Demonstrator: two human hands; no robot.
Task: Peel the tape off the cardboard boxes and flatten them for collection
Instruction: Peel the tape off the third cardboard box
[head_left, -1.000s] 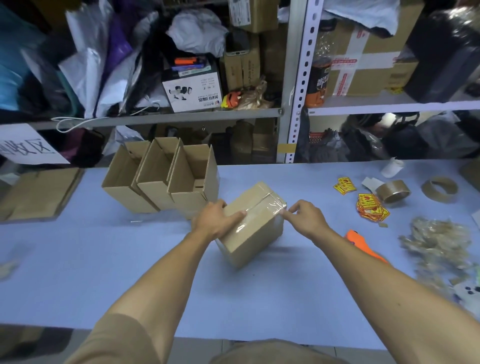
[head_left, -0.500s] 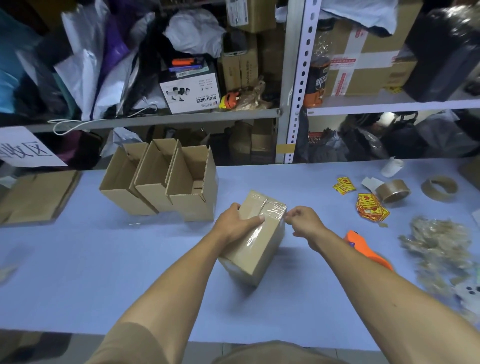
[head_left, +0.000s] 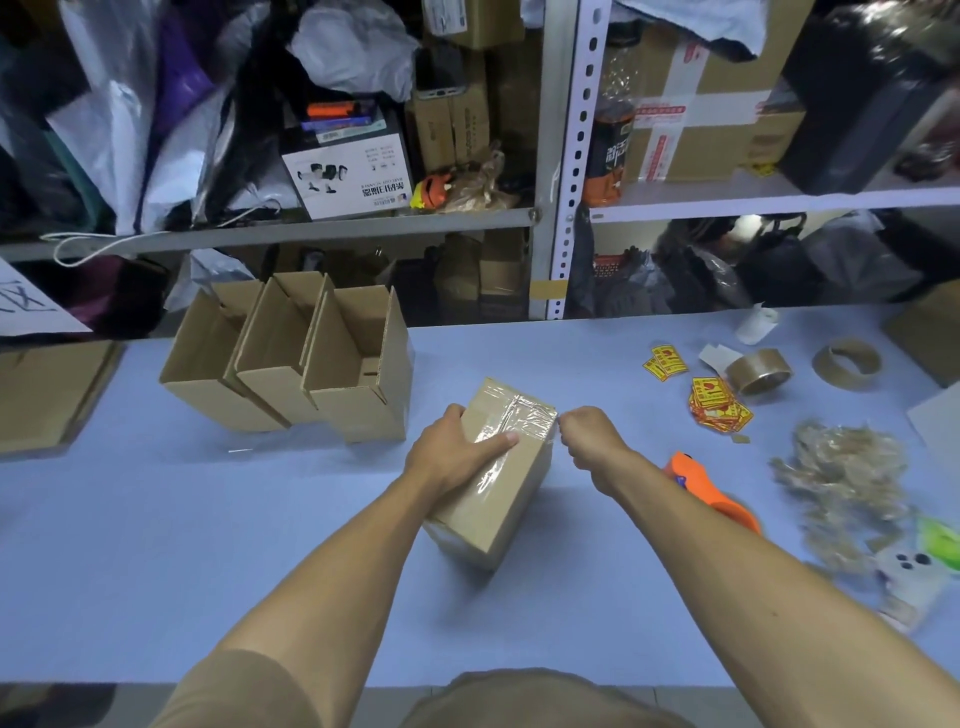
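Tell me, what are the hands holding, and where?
The left hand grips the taped box across its top. The right hand seems to pinch the clear tape at the box's right edge.

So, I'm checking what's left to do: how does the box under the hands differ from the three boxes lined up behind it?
The held box is closed and bound with clear tape; the three boxes stand open-topped, no tape visible. The left hand grips the held box and the right hand pinches its tape at a corner; the three boxes are untouched. All are plain brown cardboard.
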